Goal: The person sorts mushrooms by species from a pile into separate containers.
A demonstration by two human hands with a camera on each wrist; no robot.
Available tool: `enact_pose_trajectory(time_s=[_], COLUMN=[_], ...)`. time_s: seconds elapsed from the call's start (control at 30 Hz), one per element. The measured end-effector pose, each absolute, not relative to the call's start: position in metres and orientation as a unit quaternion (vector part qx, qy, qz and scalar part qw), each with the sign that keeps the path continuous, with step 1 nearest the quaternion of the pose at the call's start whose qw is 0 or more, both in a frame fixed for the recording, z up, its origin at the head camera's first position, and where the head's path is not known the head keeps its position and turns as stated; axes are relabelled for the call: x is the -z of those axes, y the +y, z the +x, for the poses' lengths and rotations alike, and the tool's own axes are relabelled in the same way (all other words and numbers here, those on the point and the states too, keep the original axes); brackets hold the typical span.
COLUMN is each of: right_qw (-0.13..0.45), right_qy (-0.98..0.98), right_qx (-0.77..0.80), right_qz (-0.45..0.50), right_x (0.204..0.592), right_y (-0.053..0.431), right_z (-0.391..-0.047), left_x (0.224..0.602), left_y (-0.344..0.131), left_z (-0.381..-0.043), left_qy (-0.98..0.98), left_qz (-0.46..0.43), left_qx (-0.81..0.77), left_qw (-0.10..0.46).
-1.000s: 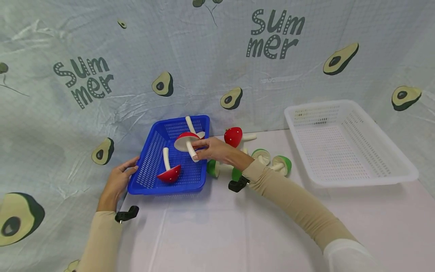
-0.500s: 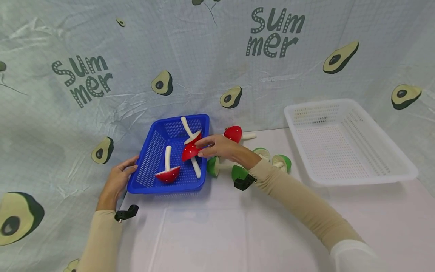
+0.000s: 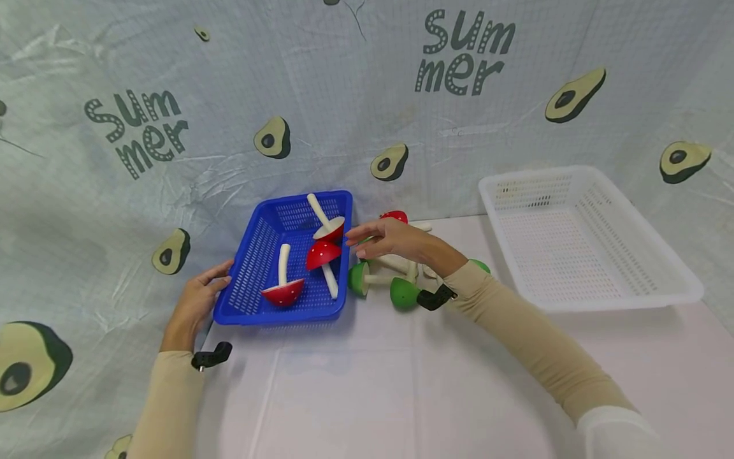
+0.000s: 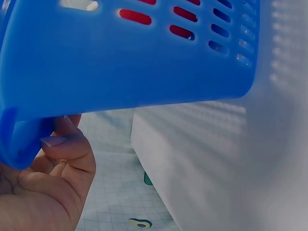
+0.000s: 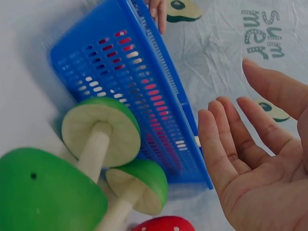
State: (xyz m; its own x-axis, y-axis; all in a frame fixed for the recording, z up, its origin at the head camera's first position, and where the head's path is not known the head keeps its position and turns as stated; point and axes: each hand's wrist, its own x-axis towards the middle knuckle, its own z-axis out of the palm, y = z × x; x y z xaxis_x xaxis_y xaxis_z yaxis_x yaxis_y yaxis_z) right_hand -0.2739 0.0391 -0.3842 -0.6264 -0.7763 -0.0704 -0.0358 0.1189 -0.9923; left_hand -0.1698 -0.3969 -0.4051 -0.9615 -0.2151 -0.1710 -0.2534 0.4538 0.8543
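In the head view, a blue plastic basket (image 3: pixel 243 284) holds three toy mushrooms with white-dotted red caps and white stems: a front one (image 3: pixel 283 294), a middle one (image 3: pixel 323 255) and a back one (image 3: pixel 329 228). My left hand (image 3: pixel 197 303) grips the basket's left rim, its fingers (image 4: pixel 72 149) curled at the lip in the left wrist view. With nothing in it, my right hand (image 3: pixel 395 239) hovers just beyond the right rim, over several green-capped mushrooms (image 3: pixel 404 293). The right wrist view shows its fingers (image 5: pixel 216 139) spread and slightly bent.
Another red mushroom (image 3: pixel 394 217) lies behind the right hand, partly hidden by it. Farther right stands a white basket (image 3: pixel 619 303) with perforated sides. A sheet printed with avocados (image 3: pixel 388 162) hangs behind the white table (image 3: pixel 355 389).
The right hand let go of a red mushroom, which now lies in the middle of the blue basket, and moved right, out past the rim. The left hand kept its place.
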Motion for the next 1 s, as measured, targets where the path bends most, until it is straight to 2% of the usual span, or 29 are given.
enact_pose_trajectory(time_s=[0.53,1.0], right_qw=[0.283,0.209], right_qy=[0.664,0.700], right_qx=[0.644,0.656], right_qz=[-0.253,-0.193], right_x=[0.389,0.404], right_y=[0.081,0.112], right_z=[-0.290,-0.318], left_x=[0.407,0.407], left_y=[-0.398,-0.397], left_z=[-0.170,-0.170], left_qy=[0.848,0.839], left_qz=[-0.139,-0.141], left_qx=[-0.512,-0.525], left_qw=[0.019,0.019])
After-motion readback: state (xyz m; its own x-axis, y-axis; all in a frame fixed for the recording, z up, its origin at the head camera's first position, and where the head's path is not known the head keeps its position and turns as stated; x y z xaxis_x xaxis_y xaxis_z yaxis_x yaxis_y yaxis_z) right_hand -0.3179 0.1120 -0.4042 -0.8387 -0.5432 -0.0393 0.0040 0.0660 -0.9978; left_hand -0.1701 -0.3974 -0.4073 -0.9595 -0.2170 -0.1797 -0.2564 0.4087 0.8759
